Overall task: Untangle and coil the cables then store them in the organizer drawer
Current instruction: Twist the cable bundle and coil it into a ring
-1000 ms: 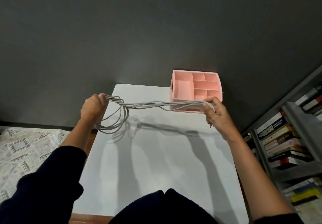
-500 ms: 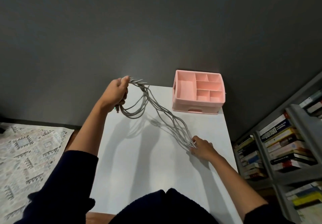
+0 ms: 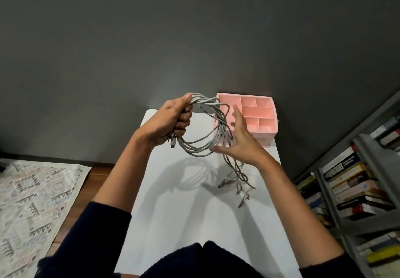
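A bundle of grey cables [image 3: 203, 145] hangs in a loose coil above the white table [image 3: 173, 212]. My left hand [image 3: 173, 122] is fisted around the top of the coil, with plug ends poking out below the fist. My right hand [image 3: 240, 141] is raised beside the coil with fingers spread, touching the strands on its right side. The loose cable tails [image 3: 236, 178] trail down onto the table under that hand. The pink organizer [image 3: 268, 130] with several open top compartments stands at the table's far right corner, behind my right hand.
A dark grey wall runs behind the table. A grey shelf full of books [image 3: 350, 182] stands close on the right. A patterned rug [image 3: 32, 202] covers the floor to the left.
My right hand has let go of the cable ends on the table and risen to the coil. My left hand has moved right and nearer, and the strands now form a loop.
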